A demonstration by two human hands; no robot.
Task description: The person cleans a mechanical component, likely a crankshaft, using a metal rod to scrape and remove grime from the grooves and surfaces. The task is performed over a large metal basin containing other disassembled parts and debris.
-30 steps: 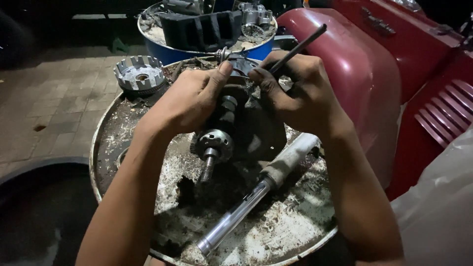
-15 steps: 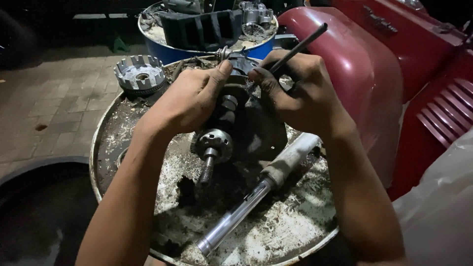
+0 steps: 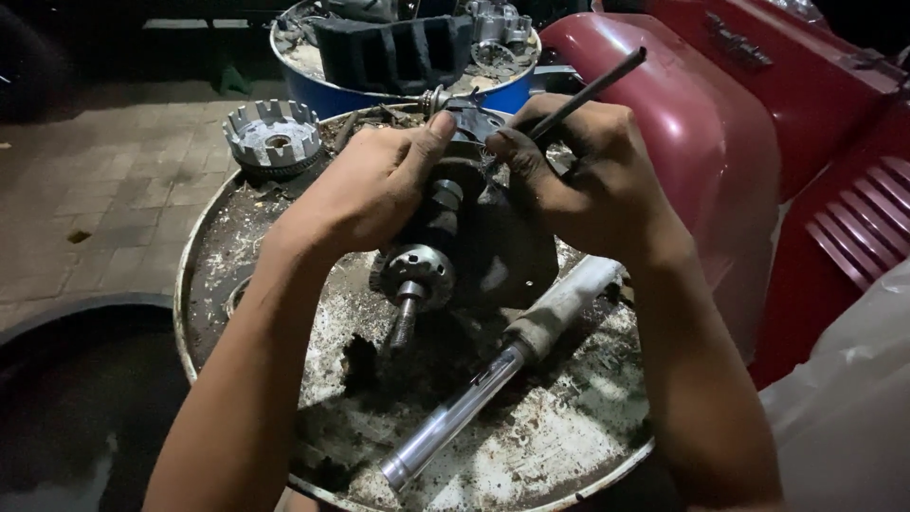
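**Greasy engine part on drum top, both hands engaged**

Dark, grimy metal engine assembly [image 3: 474,246] stood on the rusty round drum top [image 3: 569,446], its threaded shaft end [image 3: 406,318] pointing down toward the viewer, long axis running near to far. Left hand [image 3: 370,185] was closed around its upper part. Right hand [image 3: 588,180] gripped a thin dark rod tool [image 3: 592,90], angled up-right. Silver fork tube [image 3: 474,393] lay diagonally beside it.

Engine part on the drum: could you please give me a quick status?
Left hand steadies engine part. Right hand pinches thin rod at its top. Fork tube lies alongside, apart.
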